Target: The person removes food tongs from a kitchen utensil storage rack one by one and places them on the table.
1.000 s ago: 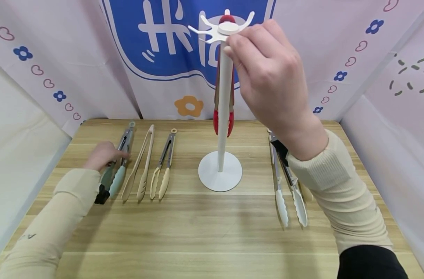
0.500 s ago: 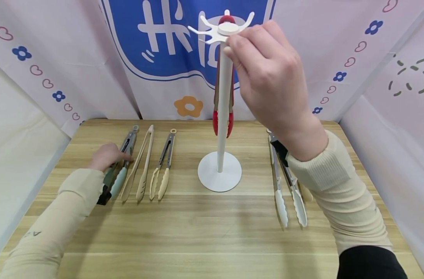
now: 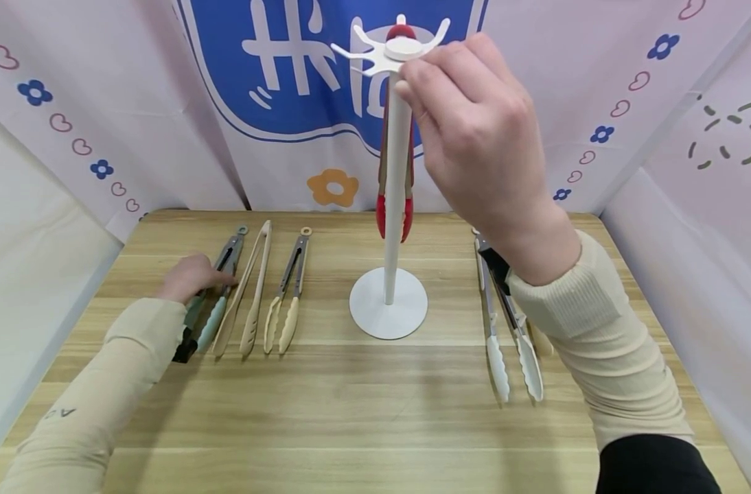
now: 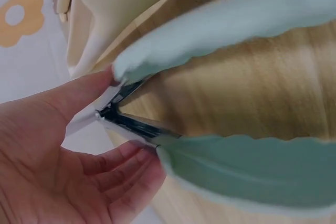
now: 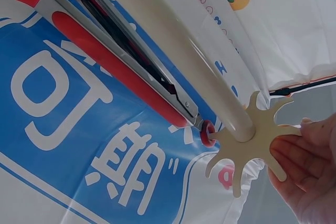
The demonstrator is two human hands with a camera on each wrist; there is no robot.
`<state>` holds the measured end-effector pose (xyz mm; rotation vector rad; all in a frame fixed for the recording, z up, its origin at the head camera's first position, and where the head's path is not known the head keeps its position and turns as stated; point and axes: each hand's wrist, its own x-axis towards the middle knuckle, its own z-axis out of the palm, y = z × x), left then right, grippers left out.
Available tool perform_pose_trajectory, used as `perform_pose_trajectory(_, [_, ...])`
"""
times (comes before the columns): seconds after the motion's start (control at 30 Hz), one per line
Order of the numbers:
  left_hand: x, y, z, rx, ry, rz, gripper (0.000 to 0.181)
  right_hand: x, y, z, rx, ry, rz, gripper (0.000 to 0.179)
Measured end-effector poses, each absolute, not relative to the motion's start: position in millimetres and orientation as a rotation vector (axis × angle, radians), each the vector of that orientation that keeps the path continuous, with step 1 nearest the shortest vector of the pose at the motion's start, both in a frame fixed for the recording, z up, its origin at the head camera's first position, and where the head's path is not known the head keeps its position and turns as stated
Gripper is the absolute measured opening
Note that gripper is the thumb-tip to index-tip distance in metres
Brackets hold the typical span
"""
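My left hand [image 3: 193, 278] grips mint-green tongs [image 3: 213, 319] at the table's left side. In the left wrist view, thumb and fingers hold the metal arms of these spread tongs from both sides. My right hand [image 3: 483, 123] pinches one hook of the white hook stand [image 3: 395, 171] at its top; the right wrist view shows thumb and fingers around that hook. Red tongs [image 3: 408, 219] hang by their ring from another hook, partly behind the pole. Right of the left hand lie pinkish-beige tongs [image 3: 252, 322], then cream-tipped tongs [image 3: 291, 322].
White-tipped tongs [image 3: 499, 367] lie on the wooden table [image 3: 375, 425] under the right forearm. A cream piece [image 3: 542, 341] shows beside them, mostly hidden by the sleeve. Behind the table hangs a printed cloth [image 3: 276, 175], close to the stand.
The left hand and the mint-green tongs have shifted slightly right, closer to the pinkish-beige tongs, mostly in the first half second. The right hand stays on the stand's hook.
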<state>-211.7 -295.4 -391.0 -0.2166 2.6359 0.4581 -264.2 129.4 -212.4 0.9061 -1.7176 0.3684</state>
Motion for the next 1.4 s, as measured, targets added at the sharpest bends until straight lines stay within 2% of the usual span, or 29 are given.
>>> perform_pose_trajectory(0.13, [-211,-294,-386,-0.155,2.618,0.481,0.042,-325,145,-241,0.886,-1.756,0.364,0.027])
perform_pose_trajectory(0.27, [-210,-290,-378,-0.108,2.606,0.495,0.038,-339,147,-245,0.873,-1.770,0.365,0.026])
perform_pose_trajectory(0.43, [-210,-278,-366,-0.104,2.662,0.508,0.034,-312,142,-234,0.907,-1.738,0.401,0.027])
perform_pose_trajectory(0.63, [-222,-259,-351,-0.026,2.688,0.519,0.042,-271,135,-214,0.909,-1.720,0.396,0.028])
perform_pose_trajectory(0.7, [-225,-251,-345,-0.008,2.688,0.526,0.046,-276,137,-216,0.910,-1.747,0.393,0.028])
perform_pose_trajectory(0.8, [-230,-239,-341,0.033,2.694,0.550,0.048,-234,126,-194,0.948,-1.722,0.404,0.020])
perform_pose_trajectory(0.9, [-231,-227,-336,0.084,2.689,0.598,0.060,-185,113,-169,0.990,-1.702,0.436,0.025])
perform_pose_trajectory(0.93, [-232,-224,-336,0.107,2.694,0.624,0.057,-164,107,-158,1.007,-1.688,0.455,0.027])
perform_pose_trajectory(1.23, [-234,-196,-325,0.334,2.689,1.009,0.048,-166,112,-157,1.061,-1.683,0.495,0.026])
perform_pose_trajectory(1.4, [-235,-180,-316,0.432,2.646,1.189,0.045,-179,117,-163,1.077,-1.658,0.517,0.021])
